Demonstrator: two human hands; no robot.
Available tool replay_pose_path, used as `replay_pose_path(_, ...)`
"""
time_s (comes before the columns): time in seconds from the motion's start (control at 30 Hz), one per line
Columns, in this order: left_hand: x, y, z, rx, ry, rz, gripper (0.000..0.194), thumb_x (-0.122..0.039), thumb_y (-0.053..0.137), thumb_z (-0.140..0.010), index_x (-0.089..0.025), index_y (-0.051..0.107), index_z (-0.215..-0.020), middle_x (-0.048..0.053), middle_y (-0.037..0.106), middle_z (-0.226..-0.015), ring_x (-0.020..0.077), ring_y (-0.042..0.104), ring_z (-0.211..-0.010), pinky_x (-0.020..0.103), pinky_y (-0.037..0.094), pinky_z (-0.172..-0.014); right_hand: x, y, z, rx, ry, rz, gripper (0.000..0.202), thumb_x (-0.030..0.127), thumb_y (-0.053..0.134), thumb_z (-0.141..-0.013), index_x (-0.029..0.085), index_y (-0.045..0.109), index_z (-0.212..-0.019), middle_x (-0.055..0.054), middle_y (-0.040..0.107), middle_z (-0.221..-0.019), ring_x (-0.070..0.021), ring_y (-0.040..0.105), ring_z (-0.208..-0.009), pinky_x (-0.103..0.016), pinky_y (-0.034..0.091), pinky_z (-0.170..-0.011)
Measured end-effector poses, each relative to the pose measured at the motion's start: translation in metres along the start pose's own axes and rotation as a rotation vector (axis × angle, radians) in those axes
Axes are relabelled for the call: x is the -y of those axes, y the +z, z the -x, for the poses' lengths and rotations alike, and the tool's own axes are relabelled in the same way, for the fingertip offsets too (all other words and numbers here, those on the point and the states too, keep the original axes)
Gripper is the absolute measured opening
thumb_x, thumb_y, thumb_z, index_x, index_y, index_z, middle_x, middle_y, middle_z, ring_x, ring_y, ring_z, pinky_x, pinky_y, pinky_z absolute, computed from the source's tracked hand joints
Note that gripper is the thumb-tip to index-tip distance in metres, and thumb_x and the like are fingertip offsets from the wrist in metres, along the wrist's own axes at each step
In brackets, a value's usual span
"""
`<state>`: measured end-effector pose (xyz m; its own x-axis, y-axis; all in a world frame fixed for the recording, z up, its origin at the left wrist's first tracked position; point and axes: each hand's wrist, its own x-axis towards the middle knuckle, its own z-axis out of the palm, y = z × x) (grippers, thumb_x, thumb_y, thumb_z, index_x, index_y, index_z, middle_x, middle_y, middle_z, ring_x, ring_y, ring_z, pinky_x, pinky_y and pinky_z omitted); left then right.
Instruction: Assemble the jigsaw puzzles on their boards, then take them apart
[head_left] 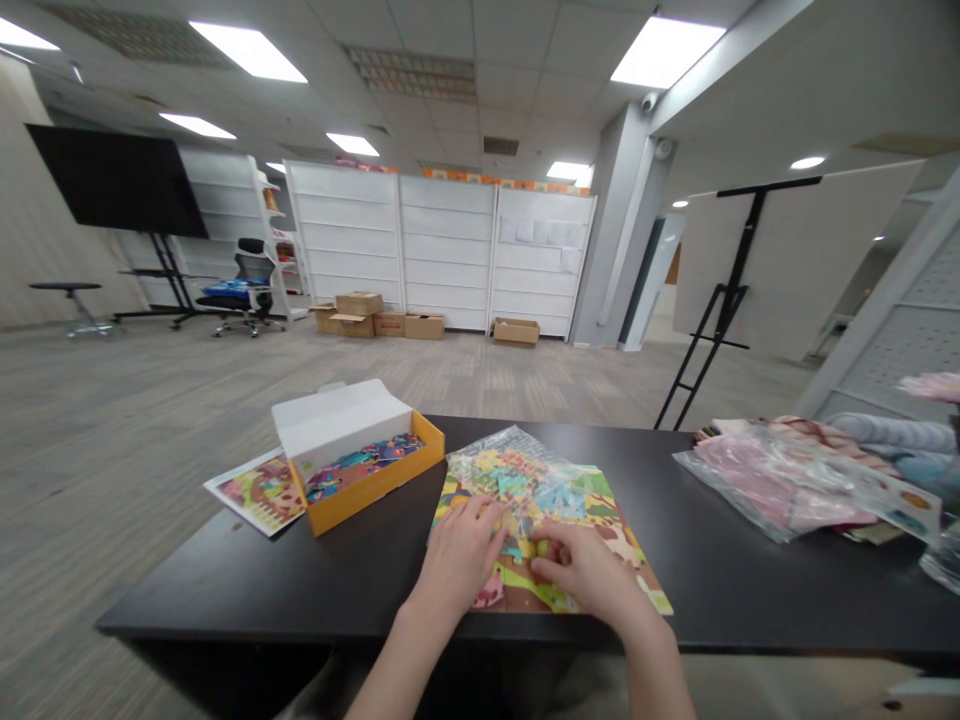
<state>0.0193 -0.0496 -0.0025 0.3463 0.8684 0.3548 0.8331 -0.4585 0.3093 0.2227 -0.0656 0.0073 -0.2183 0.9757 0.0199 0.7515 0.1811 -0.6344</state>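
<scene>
A colourful jigsaw puzzle point(600, 510) lies on the black table in front of me, with a picture of animals and greenery. Over its left part rests my left hand point(465, 545), fingers stretched out and lying on the pieces. My right hand point(581, 565) is pinched on a small yellow-green puzzle piece point(541, 548), just above the middle of the picture. Loose pieces point(510, 470) are heaped on a clear plastic bag point(514, 438) at the puzzle's far edge. Some of the picture is hidden beneath my hands.
Left of the puzzle, an open yellow box point(375, 497) holds more pieces, beside a printed picture sheet point(259, 490). Plastic-wrapped fabrics point(780, 475) lie at the right of the table point(337, 590). Beyond stand a black easel stand point(724, 310), cardboard boxes point(360, 315) and white shelving point(450, 250).
</scene>
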Motion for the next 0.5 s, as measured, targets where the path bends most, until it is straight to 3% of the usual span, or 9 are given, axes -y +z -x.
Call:
replay_pose_path(0.13,-0.001,0.003,-0.001,0.000,0.031,0.027,0.030,-0.021,0.054,-0.095,-0.027,0.063,-0.124,0.007,0.063,-0.132,0.0235,0.065,-0.110,0.036,0.053,-0.094,0.004,0.008,-0.004,-0.061,-0.018,0.020,0.007,0.019,0.069,-0.073,0.021,0.072,-0.079,0.001,0.063,-0.065,-0.0150,0.053,-0.062,-0.025,0.032,-0.058)
replay_pose_path(0.23,-0.003,0.003,-0.001,0.015,0.046,0.029,0.025,-0.020,0.054,-0.095,-0.026,0.065,-0.117,0.005,0.067,-0.123,0.0231,0.067,-0.105,0.035,0.054,-0.089,0.003,0.014,-0.007,-0.065,-0.027,-0.001,0.006,0.015,0.066,-0.074,0.020,0.068,-0.074,0.001,0.061,-0.065,-0.0153,0.052,-0.062,-0.026,0.031,-0.058)
replay_pose_path(0.37,-0.005,0.000,-0.003,0.024,-0.005,0.028,0.022,-0.023,0.046,-0.100,-0.025,0.067,-0.104,0.004,0.070,-0.104,0.0207,0.069,-0.094,0.029,0.053,-0.077,0.004,0.015,-0.005,-0.077,-0.083,0.007,0.007,0.014,0.063,-0.073,0.020,0.063,-0.074,0.001,0.060,-0.068,-0.0155,0.053,-0.064,-0.025,0.033,-0.059)
replay_pose_path(0.5,-0.006,-0.002,-0.004,0.009,-0.070,0.033,0.026,-0.024,0.041,-0.103,-0.025,0.067,-0.107,0.005,0.071,-0.105,0.0198,0.070,-0.092,0.027,0.052,-0.074,0.007,0.009,0.001,-0.065,-0.097,0.005,0.008,0.013,0.063,-0.070,0.020,0.062,-0.075,0.002,0.060,-0.069,-0.0151,0.054,-0.064,-0.025,0.035,-0.058)
